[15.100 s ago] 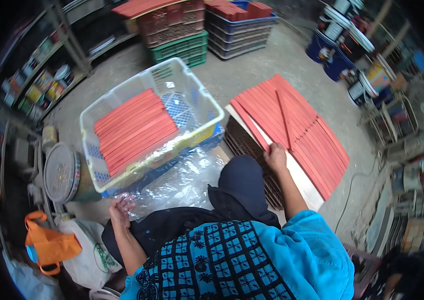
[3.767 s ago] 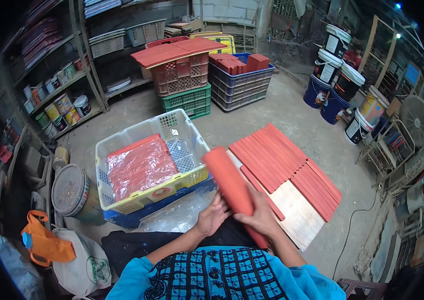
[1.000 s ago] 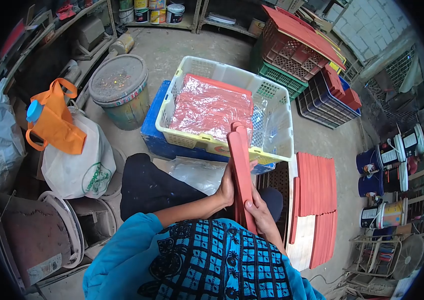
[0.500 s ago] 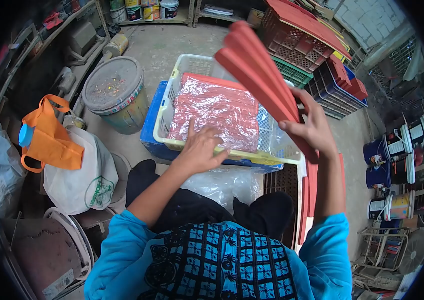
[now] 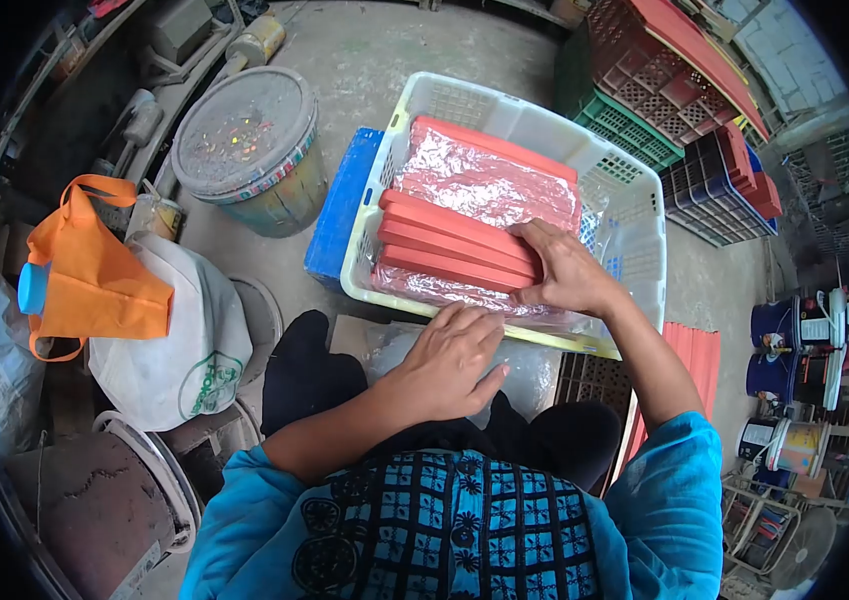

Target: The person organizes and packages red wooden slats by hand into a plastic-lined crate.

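Note:
A pale plastic crate (image 5: 656,215) with a yellow front rim stands before me. In it lies a layer of red slats under clear plastic wrap (image 5: 464,172). Several loose red slats (image 5: 454,243) rest side by side on top of the wrap, near the crate's front. My right hand (image 5: 566,268) grips their right end, thumb at the front and fingers over the back. My left hand (image 5: 454,368) is at the crate's front rim, fingertips right at the edge, thumb apart, holding nothing.
A blue box (image 5: 342,205) supports the crate. More red slats (image 5: 686,365) lie to my right. Crumpled clear plastic (image 5: 534,368) is between my knees. A lidded bucket (image 5: 244,140), a white sack (image 5: 169,340) and an orange bag (image 5: 104,285) stand left; stacked crates (image 5: 634,125) rise behind.
My right hand has brought the red slats from the air down onto the wrapped layer. My left hand has moved off the plastic wrap to the crate's front rim. The view has shifted.

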{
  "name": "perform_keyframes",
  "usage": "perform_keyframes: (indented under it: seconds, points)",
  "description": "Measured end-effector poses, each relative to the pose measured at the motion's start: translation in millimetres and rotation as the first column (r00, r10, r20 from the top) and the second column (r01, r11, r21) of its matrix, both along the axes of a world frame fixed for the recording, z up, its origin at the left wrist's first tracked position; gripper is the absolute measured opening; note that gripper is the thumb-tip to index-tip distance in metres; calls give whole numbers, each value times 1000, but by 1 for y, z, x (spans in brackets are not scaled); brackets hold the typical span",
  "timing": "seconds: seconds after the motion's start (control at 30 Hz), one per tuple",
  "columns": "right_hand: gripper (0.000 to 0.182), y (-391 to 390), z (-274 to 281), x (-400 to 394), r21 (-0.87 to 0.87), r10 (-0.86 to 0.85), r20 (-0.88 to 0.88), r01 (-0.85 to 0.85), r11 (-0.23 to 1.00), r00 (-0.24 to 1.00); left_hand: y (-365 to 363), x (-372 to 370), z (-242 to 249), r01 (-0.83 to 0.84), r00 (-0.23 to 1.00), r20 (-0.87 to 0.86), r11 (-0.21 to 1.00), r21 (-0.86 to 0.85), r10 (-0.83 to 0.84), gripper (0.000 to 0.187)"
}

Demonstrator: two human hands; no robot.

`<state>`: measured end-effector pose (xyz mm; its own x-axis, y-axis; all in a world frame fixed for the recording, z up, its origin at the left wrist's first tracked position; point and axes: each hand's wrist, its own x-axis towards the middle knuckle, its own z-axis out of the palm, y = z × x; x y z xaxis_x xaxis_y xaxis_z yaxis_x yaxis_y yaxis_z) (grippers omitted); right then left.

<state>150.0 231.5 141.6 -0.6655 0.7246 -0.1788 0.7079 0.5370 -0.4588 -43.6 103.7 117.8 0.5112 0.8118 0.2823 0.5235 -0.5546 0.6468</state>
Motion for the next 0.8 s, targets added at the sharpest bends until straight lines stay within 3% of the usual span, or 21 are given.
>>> perform_keyframes:
  seconds: [0.43,0.57,0.67,0.73,0.8]
  points:
    - [72,-9,-40,0,-80,105,122,-96,992,987,1,0,3,32,998,-48,999,-28,-33,42]
    - [59,-11,-36,-6,-208,122,-92,-138,968,988,0,1,2,30,998,-58,999,-37,-32,41]
    - [55,-6,-37,11,-228,-5,-69,-11,974,998,1,1,2,37,998,-52,998,-50,-39,40]
    - [55,-5,-32,33,-137,-235,124,251,958,964,2,0,4,36,998,-40,997,-65,-38,40]
    - [57,-5,-28,55,-71,-453,300,493,867,840,0,0,3,46,997,-64,997,-59,-49,40]
